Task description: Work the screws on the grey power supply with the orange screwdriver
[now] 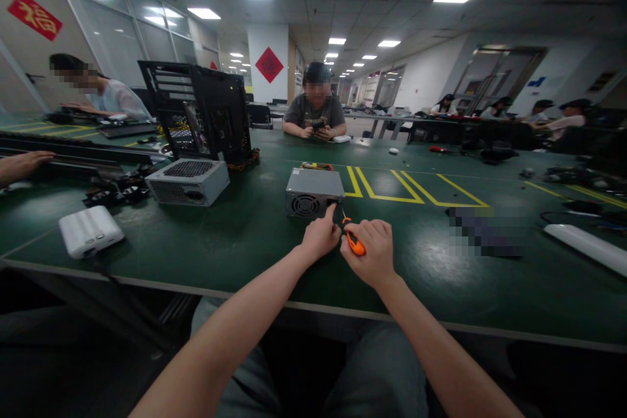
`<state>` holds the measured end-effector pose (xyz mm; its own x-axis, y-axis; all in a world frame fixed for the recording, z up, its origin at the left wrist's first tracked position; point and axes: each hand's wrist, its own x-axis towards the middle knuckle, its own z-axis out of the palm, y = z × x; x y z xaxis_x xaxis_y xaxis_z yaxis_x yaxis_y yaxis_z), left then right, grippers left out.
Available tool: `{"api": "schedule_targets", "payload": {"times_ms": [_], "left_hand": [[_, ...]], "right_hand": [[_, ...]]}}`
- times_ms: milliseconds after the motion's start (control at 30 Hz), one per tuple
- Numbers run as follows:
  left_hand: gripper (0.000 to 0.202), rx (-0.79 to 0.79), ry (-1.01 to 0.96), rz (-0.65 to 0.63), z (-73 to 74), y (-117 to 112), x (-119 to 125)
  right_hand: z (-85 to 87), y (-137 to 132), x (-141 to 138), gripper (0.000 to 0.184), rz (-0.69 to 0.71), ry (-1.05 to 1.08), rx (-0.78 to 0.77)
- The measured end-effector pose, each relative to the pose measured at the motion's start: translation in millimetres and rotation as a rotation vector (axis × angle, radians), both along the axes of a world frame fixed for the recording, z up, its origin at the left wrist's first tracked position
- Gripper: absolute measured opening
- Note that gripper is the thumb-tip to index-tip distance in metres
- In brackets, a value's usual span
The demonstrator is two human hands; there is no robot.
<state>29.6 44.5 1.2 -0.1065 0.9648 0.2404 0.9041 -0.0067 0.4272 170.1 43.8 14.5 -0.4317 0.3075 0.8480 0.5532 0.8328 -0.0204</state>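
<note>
A grey computer power supply (pixel 313 191) rests on the green table in front of me, its round fan grille facing me. My left hand (pixel 321 235) touches its front right corner near the socket; the index finger is stretched out and the other fingers are partly curled. An orange and black screwdriver (pixel 354 243) is gripped in my right hand (pixel 369 249). Its thin shaft points up and left towards the right side of the power supply. Whether the tip touches a screw is too small to tell. Several coloured cables (pixel 316 166) lie behind the unit.
Left stand a second power supply (pixel 189 181), a black computer case (pixel 203 111) and a white box-shaped device (pixel 91 231). Another person's hand (pixel 27 166) reaches in at far left. Opposite sits a person (pixel 316 108). A dark blurred object (pixel 482 232) and a white bar (pixel 590 245) lie right.
</note>
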Motion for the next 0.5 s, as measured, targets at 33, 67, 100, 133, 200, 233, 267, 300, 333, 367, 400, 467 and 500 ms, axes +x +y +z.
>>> {"api": "schedule_targets", "payload": {"times_ms": [33,67,100,133,200,233,267,300,333,367,400,467,500], "left_hand": [[0.063,-0.006,0.001,0.000,1.0,-0.6,0.1],[0.063,-0.011,0.002,-0.001,1.9,-1.2,0.1],[0.063,-0.015,0.003,-0.005,2.6,-1.5,0.1],[0.063,-0.018,0.005,-0.010,3.0,-1.7,0.0],[0.065,-0.024,0.004,-0.020,3.1,-1.6,-0.3],[0.065,-0.025,0.003,-0.022,2.9,-1.3,-0.4],[0.065,-0.024,0.000,-0.019,2.6,-1.1,-0.5],[0.065,-0.024,-0.005,-0.012,2.2,-0.8,-0.4],[0.064,-0.022,-0.010,-0.006,1.9,-0.6,-0.3],[0.063,-0.019,-0.014,0.000,1.6,-0.5,-0.2],[0.063,-0.016,-0.017,0.002,1.4,-0.3,0.0],[0.063,-0.015,-0.020,0.006,0.9,0.0,0.3],[0.063,-0.017,-0.019,0.009,0.6,0.3,0.4]], "right_hand": [[1.0,-1.5,-0.2,0.007,-0.003,-0.016,-0.003],[2.0,-2.8,-0.4,0.007,-0.005,-0.027,-0.006],[2.7,-3.9,-0.5,0.007,-0.005,-0.033,-0.007],[3.3,-4.6,-0.5,0.008,-0.003,-0.035,-0.006],[3.6,-4.8,-0.5,0.008,0.003,-0.035,-0.001],[3.4,-4.3,-0.4,0.008,0.002,-0.033,0.000],[2.8,-3.4,-0.2,0.007,-0.002,-0.026,-0.003],[2.0,-2.2,0.1,0.006,-0.009,-0.015,-0.010],[1.1,-0.8,0.4,0.007,-0.014,0.002,-0.022],[0.1,0.7,0.8,0.009,-0.018,0.027,-0.035],[-1.0,2.2,1.2,0.012,-0.019,0.054,-0.047],[-2.7,4.4,1.7,0.015,-0.013,0.094,-0.062],[-3.2,4.9,1.9,0.015,-0.008,0.097,-0.062]]}}
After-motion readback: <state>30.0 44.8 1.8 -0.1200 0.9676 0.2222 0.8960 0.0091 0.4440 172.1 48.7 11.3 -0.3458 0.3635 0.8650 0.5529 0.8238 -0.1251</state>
